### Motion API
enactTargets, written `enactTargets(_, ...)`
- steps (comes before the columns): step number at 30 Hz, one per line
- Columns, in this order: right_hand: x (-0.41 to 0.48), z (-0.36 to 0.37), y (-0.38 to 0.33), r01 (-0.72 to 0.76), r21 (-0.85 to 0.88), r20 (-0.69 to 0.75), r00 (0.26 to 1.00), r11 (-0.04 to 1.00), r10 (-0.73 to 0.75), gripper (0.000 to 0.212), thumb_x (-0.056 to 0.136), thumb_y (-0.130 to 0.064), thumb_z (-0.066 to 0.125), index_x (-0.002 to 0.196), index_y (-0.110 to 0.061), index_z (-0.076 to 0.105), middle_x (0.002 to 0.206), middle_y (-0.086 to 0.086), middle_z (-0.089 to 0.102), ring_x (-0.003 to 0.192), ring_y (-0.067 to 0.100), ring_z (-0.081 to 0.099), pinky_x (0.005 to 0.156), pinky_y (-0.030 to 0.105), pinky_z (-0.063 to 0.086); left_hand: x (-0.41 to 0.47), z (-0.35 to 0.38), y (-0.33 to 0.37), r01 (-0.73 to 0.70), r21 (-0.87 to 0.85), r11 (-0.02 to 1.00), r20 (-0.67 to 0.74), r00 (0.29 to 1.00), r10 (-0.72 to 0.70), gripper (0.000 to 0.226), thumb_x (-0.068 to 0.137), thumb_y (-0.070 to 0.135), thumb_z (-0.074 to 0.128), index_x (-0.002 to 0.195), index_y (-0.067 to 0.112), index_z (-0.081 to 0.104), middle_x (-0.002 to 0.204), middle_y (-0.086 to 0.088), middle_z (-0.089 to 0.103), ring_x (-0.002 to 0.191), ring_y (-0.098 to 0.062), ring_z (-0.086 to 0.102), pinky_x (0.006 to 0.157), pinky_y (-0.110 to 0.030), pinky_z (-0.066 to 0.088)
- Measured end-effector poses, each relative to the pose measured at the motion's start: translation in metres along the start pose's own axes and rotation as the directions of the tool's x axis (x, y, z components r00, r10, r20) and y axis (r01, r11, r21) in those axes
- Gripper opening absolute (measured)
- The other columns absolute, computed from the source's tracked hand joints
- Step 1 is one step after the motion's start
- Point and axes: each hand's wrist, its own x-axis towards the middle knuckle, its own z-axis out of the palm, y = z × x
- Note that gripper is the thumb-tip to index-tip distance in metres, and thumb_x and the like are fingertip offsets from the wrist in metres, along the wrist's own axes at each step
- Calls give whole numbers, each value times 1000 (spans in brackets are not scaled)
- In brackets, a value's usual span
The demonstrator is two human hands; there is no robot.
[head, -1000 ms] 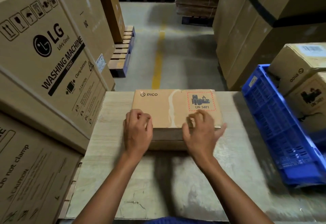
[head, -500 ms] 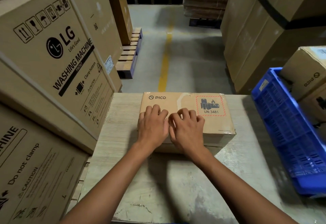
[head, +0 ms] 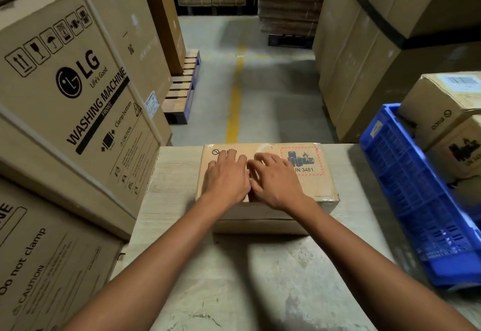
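Grip holds nothing: left hand (head: 226,179) and right hand (head: 277,183) lie flat on the carton (head: 313,186). Press evenly down the middle; stop it sliding on the worktop (head: 260,278).

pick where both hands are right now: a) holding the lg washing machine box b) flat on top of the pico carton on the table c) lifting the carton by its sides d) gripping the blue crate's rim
b: the left hand and right hand lie side by side, palms down, on the top face of the PICO carton, which sits on the table; the blue crate stands apart to the right, untouched.
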Motion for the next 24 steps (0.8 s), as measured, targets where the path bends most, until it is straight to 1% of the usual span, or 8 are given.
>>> enactTargets(4, -7, -6, 20, -217, 6, -37, 975, 976, 217, 54, 88, -56, 27, 119, -23, 57, 127, 8, 52, 122, 28, 48, 100, 49, 37, 2, 8, 30, -113, -193, 975, 19, 993, 119, 39, 105, 30, 35, 139, 17, 50, 153, -10, 41, 143, -27, 33, 116, -44, 28)
enactTargets(7, -18, 2, 33, -211, -27, 41, 976, 977, 212, 62, 94, -48, 23, 149, -26, 39, 159, 8, 34, 148, 27, 26, 117, 53, 20, -6, 21, 51, -118, -269, 956, 42, 990, 134, 54, 104, 40, 15, 149, 21, 40, 162, -3, 29, 152, -23, 18, 123, -45, 14)
enactTargets(9, -20, 7, 35, -196, -32, 69, 978, 980, 197, 61, 100, -45, 23, 158, -27, 26, 167, 6, 19, 155, 26, 12, 121, 50, 9, -9, 25, 54, -107, -237, 966, 26, 993, 117, 69, 97, 46, 3, 150, 21, 39, 163, -2, 29, 152, -21, 18, 124, -44, 14)
enactTargets(11, -18, 8, 35, -197, -23, 73, 977, 980, 199, 57, 103, -43, 30, 158, -27, 25, 167, 6, 18, 155, 25, 10, 122, 50, 7, -6, 28, 51, -108, -231, 967, 20, 993, 116, 61, 101, 44, 11, 148, 20, 42, 161, -2, 33, 151, -21, 21, 123, -43, 17)
enactTargets(14, -18, 3, 33, -191, 33, -25, 981, 981, 192, 44, 98, -39, 42, 137, -23, 53, 151, 7, 44, 144, 28, 34, 116, 50, 22, -8, 26, 47, -130, -287, 949, -79, 991, 111, 58, 99, 42, 21, 127, 14, 63, 142, -9, 57, 137, -27, 46, 114, -44, 35)
enactTargets(17, -34, 5, 30, -172, 81, -227, 956, 982, 186, 30, 87, -38, 49, 100, -18, 68, 115, 3, 64, 108, 29, 57, 89, 44, 43, -20, 34, 45, -294, -270, 917, -391, 904, 175, 32, 95, 28, 46, 89, 10, 72, 101, -10, 71, 97, -31, 65, 82, -41, 52)
enactTargets(19, -50, 11, 27, -172, 106, -342, 919, 979, 198, 23, 85, -34, 56, 97, -18, 68, 108, 4, 64, 97, 28, 56, 80, 41, 43, -28, 38, 45, -334, -230, 914, -473, 859, 195, 23, 93, 24, 54, 82, 11, 70, 91, -7, 69, 86, -29, 62, 70, -41, 49)
enactTargets(24, -64, 21, 21, -202, 112, -382, 895, 973, 229, 27, 91, -34, 48, 104, -19, 66, 105, 4, 59, 93, 26, 52, 82, 38, 38, -34, 40, 53, -258, -173, 950, -415, 894, 167, 26, 94, 29, 55, 79, 16, 72, 84, -1, 69, 81, -25, 60, 72, -41, 46)
